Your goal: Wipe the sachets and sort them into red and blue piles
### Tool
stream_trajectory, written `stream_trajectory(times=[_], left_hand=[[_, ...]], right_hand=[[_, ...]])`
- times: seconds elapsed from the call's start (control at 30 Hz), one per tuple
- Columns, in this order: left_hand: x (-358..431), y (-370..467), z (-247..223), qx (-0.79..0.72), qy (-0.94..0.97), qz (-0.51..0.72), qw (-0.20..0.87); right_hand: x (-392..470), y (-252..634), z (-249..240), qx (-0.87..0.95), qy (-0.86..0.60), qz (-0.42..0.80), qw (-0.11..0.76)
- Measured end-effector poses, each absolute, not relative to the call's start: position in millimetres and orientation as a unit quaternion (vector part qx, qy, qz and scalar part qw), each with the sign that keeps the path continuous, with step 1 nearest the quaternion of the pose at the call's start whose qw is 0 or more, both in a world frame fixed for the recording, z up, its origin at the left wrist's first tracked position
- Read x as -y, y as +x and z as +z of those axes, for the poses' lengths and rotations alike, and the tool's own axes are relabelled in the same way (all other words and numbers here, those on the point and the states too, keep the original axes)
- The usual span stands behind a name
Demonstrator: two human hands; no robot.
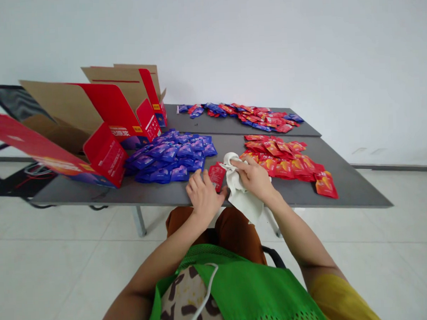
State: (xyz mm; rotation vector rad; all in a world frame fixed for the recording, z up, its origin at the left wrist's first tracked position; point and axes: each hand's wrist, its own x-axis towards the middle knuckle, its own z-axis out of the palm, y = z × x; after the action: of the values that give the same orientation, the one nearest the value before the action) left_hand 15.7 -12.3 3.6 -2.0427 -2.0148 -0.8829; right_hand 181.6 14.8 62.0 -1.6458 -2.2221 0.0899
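A single red packet (pixel 216 177) lies flat near the table's front edge, between my two hands. My left hand (pixel 204 194) rests on the tabletop at its left, fingers apart, with the thumb close to the packet's lower edge; whether it touches the packet I cannot tell. Bunched in my right hand (pixel 256 178) is a white cloth (pixel 244 198), pressed down beside the packet, its lower part hanging over the edge. Purple packets (pixel 178 154) are heaped to the left of my left hand. Beyond my right hand spreads a pile of red-orange packets (pixel 287 164).
Open red cartons (pixel 109 155) with raised flaps stand at the left end of the grey table (pixel 349 187). Mixed red and blue packets (pixel 254 116) lie on the farther table by the wall. A black chair (pixel 18 185) is at the far left.
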Motion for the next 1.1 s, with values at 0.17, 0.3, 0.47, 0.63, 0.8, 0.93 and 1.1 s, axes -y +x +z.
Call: stream_trajectory(times=[0.17,0.3,0.47,0.63,0.8,0.93,1.1], left_hand=[[-3,16,2,0.643,-0.74,-0.19,0.048],[-10,7,7,0.652,-0.729,-0.209,0.02],[-31,-13,8,0.654,-0.657,-0.335,-0.168],[-43,-17,-11,0.562,-0.508,-0.454,-0.468],[-22,-23,0,0.555,-0.368,-0.442,-0.601],[-10,-43,31,0.504,-0.338,-0.548,-0.575],[-29,-48,68,0.477,-0.326,-0.575,-0.58]], right_hand=[[-8,196,56,0.778,-0.537,0.048,0.324],[-1,190,48,0.768,-0.517,0.052,0.374],[3,154,30,0.782,-0.52,0.087,0.331],[-8,119,19,0.762,-0.61,0.062,0.211],[-24,125,23,0.708,-0.695,0.045,0.116],[-29,135,22,0.678,-0.723,0.04,0.122],[-24,124,16,0.698,-0.704,0.018,0.133]])
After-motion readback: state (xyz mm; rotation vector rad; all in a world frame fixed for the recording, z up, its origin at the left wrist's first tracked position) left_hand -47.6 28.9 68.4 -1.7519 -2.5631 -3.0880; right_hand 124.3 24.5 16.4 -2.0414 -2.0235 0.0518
